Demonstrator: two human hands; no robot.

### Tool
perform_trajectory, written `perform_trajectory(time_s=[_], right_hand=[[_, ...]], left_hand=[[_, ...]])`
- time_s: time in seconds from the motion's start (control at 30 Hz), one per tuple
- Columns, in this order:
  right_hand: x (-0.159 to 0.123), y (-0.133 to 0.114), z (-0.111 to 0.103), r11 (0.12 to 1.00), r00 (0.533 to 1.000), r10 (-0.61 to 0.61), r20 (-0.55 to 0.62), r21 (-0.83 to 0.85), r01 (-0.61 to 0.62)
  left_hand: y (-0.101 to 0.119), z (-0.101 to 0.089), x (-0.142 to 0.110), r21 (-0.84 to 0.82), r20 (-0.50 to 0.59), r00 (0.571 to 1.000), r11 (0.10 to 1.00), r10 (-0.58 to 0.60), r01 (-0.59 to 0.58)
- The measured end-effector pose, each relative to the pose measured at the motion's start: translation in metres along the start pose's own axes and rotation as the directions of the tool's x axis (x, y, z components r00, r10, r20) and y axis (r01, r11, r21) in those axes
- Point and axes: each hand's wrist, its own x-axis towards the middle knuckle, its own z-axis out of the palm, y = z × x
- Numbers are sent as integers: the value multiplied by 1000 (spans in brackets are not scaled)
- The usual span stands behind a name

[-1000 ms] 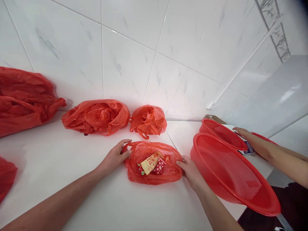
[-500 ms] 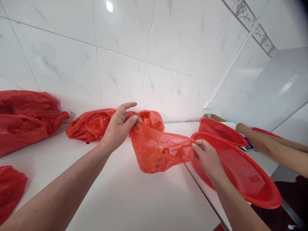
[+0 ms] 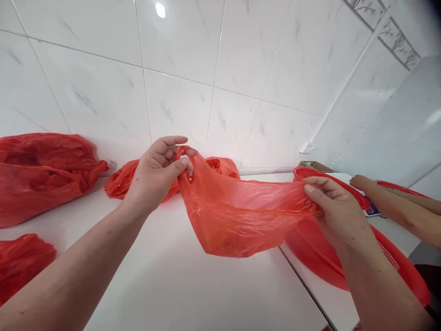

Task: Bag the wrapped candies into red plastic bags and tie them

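A red plastic bag [image 3: 234, 216] hangs stretched between my two hands above the white counter [image 3: 179, 285]. My left hand [image 3: 155, 172] pinches its left handle between thumb and fingers. My right hand [image 3: 336, 211] grips the bag's right edge over a large red sieve basket [image 3: 403, 271]. The bag's contents are hidden inside the sagging plastic.
Other red plastic bags lie along the tiled wall: a big one [image 3: 41, 172] at far left, one [image 3: 122, 184] behind my left hand, a small one [image 3: 223, 166] behind the held bag, another [image 3: 20, 259] at lower left. A second red basket [image 3: 306, 174] and another person's forearm [image 3: 396, 204] are at right.
Both hands have lifted the bag off the counter and pulled it wide and to the right, toward the large basket. The packets seen inside it earlier are now out of sight.
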Motion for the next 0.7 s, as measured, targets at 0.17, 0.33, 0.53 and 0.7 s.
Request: perform_trajectory(time_s=[0.17, 0.33, 0.53, 0.7], right_hand=[[5, -6, -12, 997, 988, 78, 132, -4, -78], [-6, 11, -15, 996, 994, 45, 97, -85, -37], [-44, 56, -24, 996, 996, 82, 27, -31, -81], [-76, 121, -12, 994, 980, 98, 173, 24, -104]], left_hand=[[8, -4, -5, 9, 94, 995, 1000, 14, -15], [-5, -25, -27, 33, 188, 979, 997, -80, 75], [-28, -74, -65, 236, 187, 954, 954, -233, 187], [-66, -90, -105, 488, 291, 862, 840, -414, 239]])
